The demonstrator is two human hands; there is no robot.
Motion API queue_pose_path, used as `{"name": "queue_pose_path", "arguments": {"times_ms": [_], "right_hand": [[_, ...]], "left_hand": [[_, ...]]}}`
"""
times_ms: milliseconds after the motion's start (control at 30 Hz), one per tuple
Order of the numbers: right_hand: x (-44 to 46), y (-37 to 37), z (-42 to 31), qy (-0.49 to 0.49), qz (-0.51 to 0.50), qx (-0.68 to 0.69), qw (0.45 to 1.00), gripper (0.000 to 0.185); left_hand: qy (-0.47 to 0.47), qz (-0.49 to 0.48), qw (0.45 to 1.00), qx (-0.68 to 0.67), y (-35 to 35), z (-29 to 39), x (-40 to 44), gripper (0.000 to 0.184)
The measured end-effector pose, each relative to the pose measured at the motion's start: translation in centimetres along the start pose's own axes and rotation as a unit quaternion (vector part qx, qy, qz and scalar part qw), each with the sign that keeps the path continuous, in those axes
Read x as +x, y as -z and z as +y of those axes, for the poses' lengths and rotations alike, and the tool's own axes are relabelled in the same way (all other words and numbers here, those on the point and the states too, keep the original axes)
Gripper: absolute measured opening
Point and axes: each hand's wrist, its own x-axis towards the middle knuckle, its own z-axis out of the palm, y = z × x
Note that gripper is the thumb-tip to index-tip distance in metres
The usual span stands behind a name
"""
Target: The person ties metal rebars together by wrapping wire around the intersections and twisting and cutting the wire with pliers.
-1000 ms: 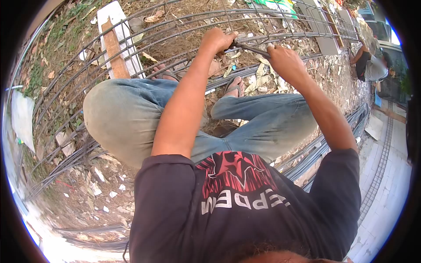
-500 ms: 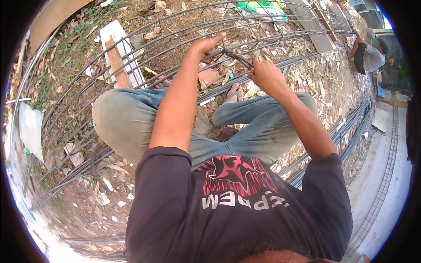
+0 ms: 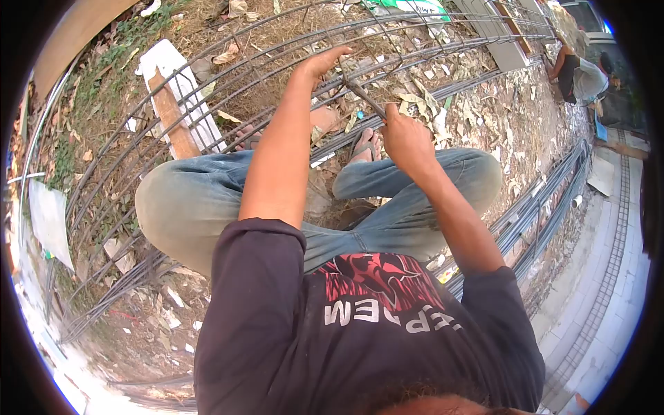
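A long cage of steel reinforcing bars (image 3: 277, 47) with bent stirrups curves across the ground in front of my crossed legs. My left hand (image 3: 319, 65) is at the near bars of the cage, its upper finger stretched out past a stirrup; the lower fingers are partly hidden. My right hand (image 3: 408, 138) is closed around the handles of dark metal pincers (image 3: 366, 95). Their head meets the cage at a stirrup just below my left fingertips. Any wire at the jaws is too small to make out.
A white board with a wooden strip (image 3: 169, 114) lies under the cage at left. Loose bars (image 3: 546, 207) lie in a bundle at right. Another person (image 3: 584, 77) crouches at far right. Leaves and broken white chips litter the ground.
My right hand has moved slightly down and left, turning the pincers' handles steeper. My left hand stays at the cage. The view has shifted a little.
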Motion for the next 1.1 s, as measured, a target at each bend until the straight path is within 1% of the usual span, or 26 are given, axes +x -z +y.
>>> {"name": "queue_pose_path", "arguments": {"times_ms": [133,233,333,433,467,500,533,567,600,700,733,767,800,833,867,900,933,967,1000,1067,1100], "right_hand": [[-0.4,0.5,-0.9,-0.027,-0.006,0.002,1.000,0.016],[-0.3,1.0,-0.9,-0.020,-0.022,0.014,0.999,0.016],[0.0,-3.4,-0.6,-0.044,0.039,0.050,0.997,0.017],[0.0,-3.3,-0.3,-0.043,0.038,0.059,0.997,0.018],[-0.4,-2.9,0.1,0.003,0.075,0.037,0.997,0.024],[-0.3,-1.8,0.4,-0.024,-0.018,0.160,0.987,0.028],[0.3,0.0,0.7,-0.050,-0.107,0.277,0.954,0.033],[0.8,1.0,0.7,-0.075,-0.194,0.387,0.898,0.038],[0.7,1.2,0.4,-0.071,-0.180,0.395,0.898,0.041],[2.3,2.1,2.9,-0.099,-0.289,0.492,0.815,0.040],[2.4,2.4,2.7,-0.084,-0.266,0.404,0.871,0.037],[2.2,2.3,2.4,0.015,-0.096,0.261,0.961,0.035],[1.6,2.0,2.0,0.115,0.079,0.102,0.985,0.033],[0.9,1.8,1.6,0.206,0.248,-0.061,0.945,0.032],[0.6,2.1,1.5,0.169,0.252,-0.096,0.948,0.024],[0.9,1.7,1.9,0.136,0.164,-0.046,0.976,0.023],[1.4,1.1,2.6,0.100,0.074,0.006,0.992,0.022],[1.7,0.6,3.2,0.063,-0.017,0.059,0.996,0.022],[2.0,2.1,2.1,-0.080,-0.191,0.313,0.927,0.026],[2.3,3.2,2.5,-0.052,-0.190,0.264,0.944,0.030],[2.6,3.6,2.8,-0.037,-0.191,0.236,0.952,0.031]], "left_hand": [[0.025,0.020,0.999,-0.036,0.0,-0.2,-1.2,0.116],[0.019,0.075,0.997,-0.026,-0.4,-1.0,-0.4,0.113],[0.023,0.059,0.998,-0.020,-0.1,-1.3,0.3,0.114],[0.017,0.054,0.998,-0.032,-0.1,-0.8,0.4,0.114],[0.020,0.057,0.997,-0.041,-0.2,-1.1,0.0,0.114],[0.024,0.063,0.997,-0.042,-0.2,-1.5,0.2,0.114],[0.024,0.069,0.996,-0.043,-0.4,-1.7,0.7,0.113],[0.024,0.075,0.996,-0.044,-0.5,-1.8,1.1,0.113],[0.029,0.088,0.994,-0.056,-0.3,-0.8,-0.3,0.115],[0.040,0.080,0.995,-0.046,0.3,-2.1,1.9,0.116],[0.034,0.090,0.994,-0.056,0.3,-2.4,2.6,0.116],[0.028,0.079,0.995,-0.055,0.5,-2.7,3.4,0.110],[0.024,0.067,0.996,-0.054,0.7,-2.8,3.3,0.105],[0.021,0.053,0.997,-0.053,0.6,-3.1,3.2,0.100],[0.019,0.061,0.996,-0.055,0.4,-3.2,3.1,0.097],[0.026,0.067,0.996,-0.055,0.3,-2.9,3.0,0.097],[0.034,0.072,0.995,-0.053,0.1,-2.7,3.0,0.097],[0.042,0.077,0.995,-0.051,-0.1,-2.6,2.8,0.098],[0.038,0.068,0.996,-0.051,0.0,-2.9,2.9,0.100],[0.024,0.048,0.997,-0.050,0.4,-2.9,3.5,0.104],[0.029,0.054,0.997,-0.044,0.4,-2.5,3.3,0.105]]}}
